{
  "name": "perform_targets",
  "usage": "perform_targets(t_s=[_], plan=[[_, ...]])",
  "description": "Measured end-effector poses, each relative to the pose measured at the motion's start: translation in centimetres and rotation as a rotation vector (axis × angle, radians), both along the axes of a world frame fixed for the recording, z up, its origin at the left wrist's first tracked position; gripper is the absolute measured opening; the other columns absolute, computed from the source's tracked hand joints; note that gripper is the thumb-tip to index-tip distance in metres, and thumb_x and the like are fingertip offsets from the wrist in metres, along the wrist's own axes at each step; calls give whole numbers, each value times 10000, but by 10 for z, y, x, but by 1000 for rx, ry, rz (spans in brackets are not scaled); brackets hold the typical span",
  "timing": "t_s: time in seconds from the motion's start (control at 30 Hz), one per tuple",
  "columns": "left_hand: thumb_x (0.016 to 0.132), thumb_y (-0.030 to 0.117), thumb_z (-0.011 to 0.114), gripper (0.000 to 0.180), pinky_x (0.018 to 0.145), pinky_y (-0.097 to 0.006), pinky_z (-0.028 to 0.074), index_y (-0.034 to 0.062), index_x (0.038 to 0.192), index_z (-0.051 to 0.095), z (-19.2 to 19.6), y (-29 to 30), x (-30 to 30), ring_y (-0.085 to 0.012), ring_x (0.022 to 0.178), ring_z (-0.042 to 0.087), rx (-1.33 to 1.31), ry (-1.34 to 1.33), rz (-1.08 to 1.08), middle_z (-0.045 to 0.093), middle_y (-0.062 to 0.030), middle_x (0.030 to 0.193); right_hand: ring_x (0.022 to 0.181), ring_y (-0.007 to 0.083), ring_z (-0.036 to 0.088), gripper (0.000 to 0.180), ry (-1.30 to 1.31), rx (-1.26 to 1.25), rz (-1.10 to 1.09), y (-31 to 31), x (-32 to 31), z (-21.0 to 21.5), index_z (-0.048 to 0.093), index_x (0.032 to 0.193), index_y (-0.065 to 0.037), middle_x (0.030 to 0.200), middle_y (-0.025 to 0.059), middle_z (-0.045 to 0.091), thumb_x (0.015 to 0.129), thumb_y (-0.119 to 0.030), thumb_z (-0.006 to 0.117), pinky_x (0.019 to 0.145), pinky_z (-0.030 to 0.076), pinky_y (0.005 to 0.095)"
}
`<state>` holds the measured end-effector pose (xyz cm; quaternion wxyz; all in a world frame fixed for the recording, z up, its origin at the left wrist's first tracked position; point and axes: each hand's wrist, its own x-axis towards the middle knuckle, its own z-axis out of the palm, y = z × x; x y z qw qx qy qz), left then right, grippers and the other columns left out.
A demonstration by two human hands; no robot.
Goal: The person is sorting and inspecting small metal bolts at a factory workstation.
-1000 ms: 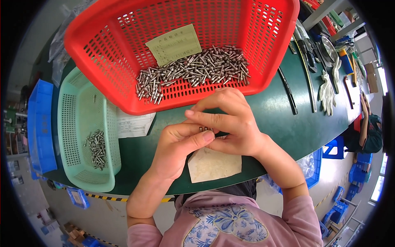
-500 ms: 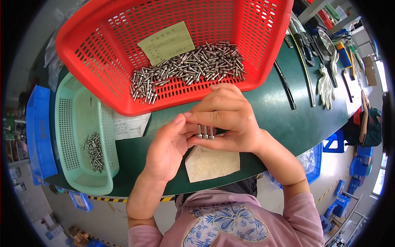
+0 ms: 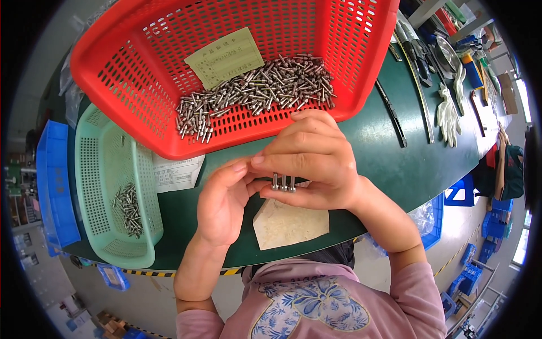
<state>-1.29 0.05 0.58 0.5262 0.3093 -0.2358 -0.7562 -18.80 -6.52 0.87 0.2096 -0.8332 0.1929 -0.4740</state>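
Three silver metal screws (image 3: 283, 182) stand side by side, heads down, between the thumb and fingers of my right hand (image 3: 322, 161). That hand is closed on them. My left hand (image 3: 221, 195) meets it from the left with bent fingers. Its fingertips touch the right fingers beside the screws, and whatever they pinch is hidden. Just beyond my hands stands a large red perforated basket (image 3: 209, 148), tilted toward me. Inside it lie a heap of similar screws (image 3: 262, 87) and a yellowish paper card (image 3: 224, 58). Below my hands a cream-coloured sheet (image 3: 291, 226) rests on the green table (image 3: 372, 161).
On the left a pale green basket (image 3: 153, 226) holds a smaller pile of screws (image 3: 130, 212). A blue bin (image 3: 58, 183) stands beyond it. A printed paper (image 3: 179, 172) lies partly under the red basket. White gloves (image 3: 447, 118) and tools lie at the right; another person's arm (image 3: 501, 155) shows farther off.
My hands stay together with the screws in the right one. The left hand has shifted slightly left, and the baskets appear a little displaced in view.
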Motion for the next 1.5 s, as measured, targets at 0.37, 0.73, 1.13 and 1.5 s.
perform_targets(t_s=[0.37, 0.73, 1.13, 1.5], plan=[[727, -26, 544, 112, 808, -333, 457, 3, 834, 562, 4, -4, -3, -239, 963, 558, -811, -989, 510, 548, -196, 1088, 754, 174, 598, 349, -11, 73, 24, -1, -1, -1, 716, 904, -102, 838, 0, 673, 604, -251, 817, 784, 430, 341], [653, 11, 715, 324, 745, -353, 504, 101, 953, 633, 6, -14, -6, -272, 932, 605, -1238, -1364, 493, 586, -120, 1087, 742, 196, 610, 313, -102, 260, 150, 1, 1, -11, 703, 846, -70, 814, 30, 681, 594, -213, 823, 742, 431, 337], [659, 154, 738, 316, 758, -357, 502, 125, 973, 722, 7, -12, 1, -272, 931, 596, -1330, -1352, 419, 595, -101, 1097, 721, 196, 625, 231, -162, 527, 342, 11, 10, -12, 707, 810, -61, 770, 38, 688, 633, -168, 809, 705, 465, 324], [625, 154, 733, 310, 768, -349, 495, 108, 932, 736, 4, -14, 2, -260, 913, 605, -1217, -1225, 393, 629, -103, 1039, 788, 205, 635, 277, -155, 666, 416, 11, 8, -8, 683, 837, -26, 831, 71, 695, 638, -158, 824, 729, 499, 332]])
